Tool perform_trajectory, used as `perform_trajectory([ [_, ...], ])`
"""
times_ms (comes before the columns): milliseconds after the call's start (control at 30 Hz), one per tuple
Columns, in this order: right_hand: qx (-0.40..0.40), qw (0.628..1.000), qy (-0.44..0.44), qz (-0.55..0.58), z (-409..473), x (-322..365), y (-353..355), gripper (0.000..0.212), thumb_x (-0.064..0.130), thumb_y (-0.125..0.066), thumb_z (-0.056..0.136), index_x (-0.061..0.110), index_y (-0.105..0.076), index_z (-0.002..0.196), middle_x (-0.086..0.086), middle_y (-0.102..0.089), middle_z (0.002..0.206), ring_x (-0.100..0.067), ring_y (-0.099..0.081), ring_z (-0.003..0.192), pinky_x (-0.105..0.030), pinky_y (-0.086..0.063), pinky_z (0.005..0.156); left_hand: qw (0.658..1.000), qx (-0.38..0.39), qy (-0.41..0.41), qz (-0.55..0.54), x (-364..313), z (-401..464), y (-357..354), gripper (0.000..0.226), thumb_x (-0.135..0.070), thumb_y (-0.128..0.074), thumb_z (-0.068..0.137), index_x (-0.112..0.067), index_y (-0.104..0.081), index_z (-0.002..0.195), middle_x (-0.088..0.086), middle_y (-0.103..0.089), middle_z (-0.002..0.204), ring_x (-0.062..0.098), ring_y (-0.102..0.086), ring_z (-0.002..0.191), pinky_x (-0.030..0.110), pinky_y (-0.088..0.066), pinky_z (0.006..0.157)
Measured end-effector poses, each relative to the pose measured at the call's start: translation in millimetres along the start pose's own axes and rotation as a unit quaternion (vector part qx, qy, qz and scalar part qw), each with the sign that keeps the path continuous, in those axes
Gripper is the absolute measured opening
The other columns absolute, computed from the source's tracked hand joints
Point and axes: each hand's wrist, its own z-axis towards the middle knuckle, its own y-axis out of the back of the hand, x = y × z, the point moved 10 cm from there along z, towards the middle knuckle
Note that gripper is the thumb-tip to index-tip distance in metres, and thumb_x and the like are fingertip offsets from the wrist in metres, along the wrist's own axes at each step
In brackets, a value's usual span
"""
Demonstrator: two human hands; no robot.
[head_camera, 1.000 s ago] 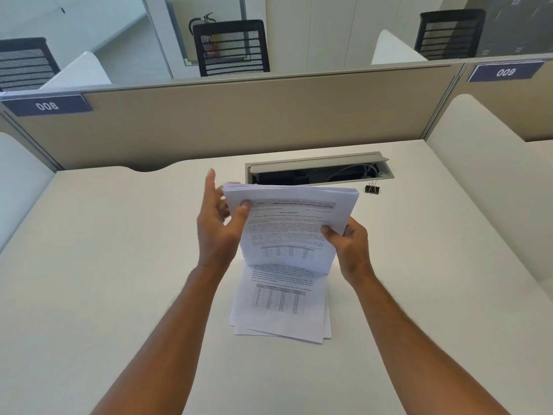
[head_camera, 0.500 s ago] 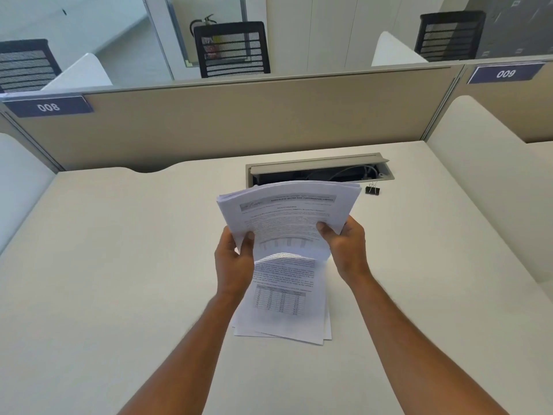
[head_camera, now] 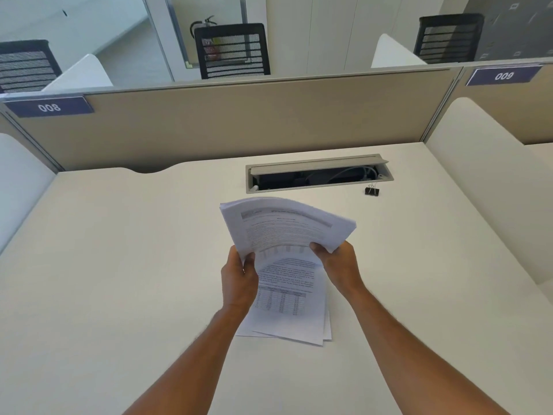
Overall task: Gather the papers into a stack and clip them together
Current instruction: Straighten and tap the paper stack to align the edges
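I count two hands, my left hand (head_camera: 239, 280) and my right hand (head_camera: 338, 263). I see two bunches of paper: one held-up bunch (head_camera: 287, 226) and one bunch lying on the counter (head_camera: 291, 310). There is one black clip (head_camera: 372, 191). I count three black chairs (head_camera: 232, 50) and two number signs (head_camera: 49, 106).

The papers (head_camera: 287, 232) are white with black printed text and grey-shaded table blocks. The binder clip (head_camera: 372, 191) is black. The counter (head_camera: 119, 265) is cream. The partition (head_camera: 239, 121) is beige. Number plates (head_camera: 49, 106) are dark blue with white digits.
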Motion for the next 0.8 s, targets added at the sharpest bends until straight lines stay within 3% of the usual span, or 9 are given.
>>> perform_trajectory([
  [100,-0.014,0.999,0.029,-0.016,2,13,6,0.02,0.014,-0.069,0.093,0.013,-0.07,0.113,-0.001,-0.074,0.103,-0.017,-0.07,0.098,-0.017,-0.054,0.075,0.999,-0.03,-0.026,0.005,-11,4,9,0.009,-0.007,-0.057,0.098,-0.015,-0.059,0.101,-0.013,-0.067,0.085,-0.001,-0.059,0.074,0.015,-0.043,0.063],
  [200,-0.027,0.998,0.053,-0.01,6,33,17,0.021,0.016,-0.069,0.093,0.018,-0.07,0.114,0.01,-0.073,0.101,0.008,-0.066,0.091,-0.007,-0.051,0.072,0.997,-0.046,-0.052,-0.014,-31,10,16,0.01,-0.007,-0.062,0.097,-0.016,-0.059,0.1,-0.009,-0.067,0.081,-0.004,-0.06,0.068,0.01,-0.045,0.061],
  [267,-0.037,0.998,0.04,-0.017,10,35,24,0.02,0.019,-0.069,0.093,0.023,-0.072,0.112,0.012,-0.074,0.1,0.004,-0.068,0.091,-0.016,-0.056,0.076,0.998,-0.041,-0.047,-0.02,-34,19,17,0.013,-0.01,-0.061,0.097,-0.019,-0.061,0.107,-0.006,-0.072,0.087,-0.001,-0.065,0.073,0.011,-0.049,0.064],
  [367,-0.073,0.996,-0.034,-0.025,17,11,38,0.015,0.018,-0.069,0.089,0.022,-0.074,0.103,0.005,-0.076,0.097,-0.018,-0.072,0.089,-0.035,-0.06,0.079,0.999,-0.032,0.021,0.003,-9,32,17,0.02,-0.01,-0.055,0.097,-0.019,-0.062,0.113,0.001,-0.074,0.096,0.013,-0.069,0.083,0.024,-0.054,0.075],
  [467,-0.091,0.986,-0.142,0.002,10,-32,45,0.024,0.011,-0.069,0.086,0.015,-0.075,0.11,-0.004,-0.076,0.104,-0.026,-0.072,0.092,-0.042,-0.06,0.086,0.985,0.01,0.125,0.118,36,30,14,0.033,-0.014,-0.053,0.097,-0.014,-0.057,0.13,0.004,-0.067,0.116,0.024,-0.065,0.106,0.032,-0.051,0.089],
  [567,-0.082,0.974,-0.208,-0.014,-4,-71,44,0.027,0.008,-0.068,0.087,0.01,-0.074,0.113,-0.007,-0.075,0.106,-0.029,-0.072,0.092,-0.043,-0.06,0.088,0.966,0.061,0.15,0.202,63,17,7,0.045,-0.011,-0.052,0.095,-0.009,-0.051,0.139,0.014,-0.06,0.135,0.033,-0.054,0.127,0.042,-0.045,0.106],
  [667,-0.076,0.967,-0.243,-0.028,-17,-97,36,0.025,0.011,-0.069,0.087,0.01,-0.074,0.112,-0.008,-0.076,0.108,-0.03,-0.071,0.092,-0.044,-0.059,0.089,0.961,0.071,0.136,0.232,63,7,2,0.048,-0.008,-0.051,0.093,-0.007,-0.05,0.141,0.015,-0.06,0.137,0.034,-0.05,0.132,0.042,-0.042,0.108],
  [800,-0.067,0.952,-0.204,-0.216,-21,-92,31,0.022,0.024,-0.064,0.089,0.015,-0.071,0.107,0.0,-0.071,0.101,-0.029,-0.066,0.094,-0.035,-0.053,0.081,0.96,0.082,0.137,0.229,59,1,-5,0.05,-0.009,-0.051,0.092,-0.007,-0.048,0.142,0.014,-0.06,0.139,0.034,-0.051,0.131,0.04,-0.042,0.109],
])
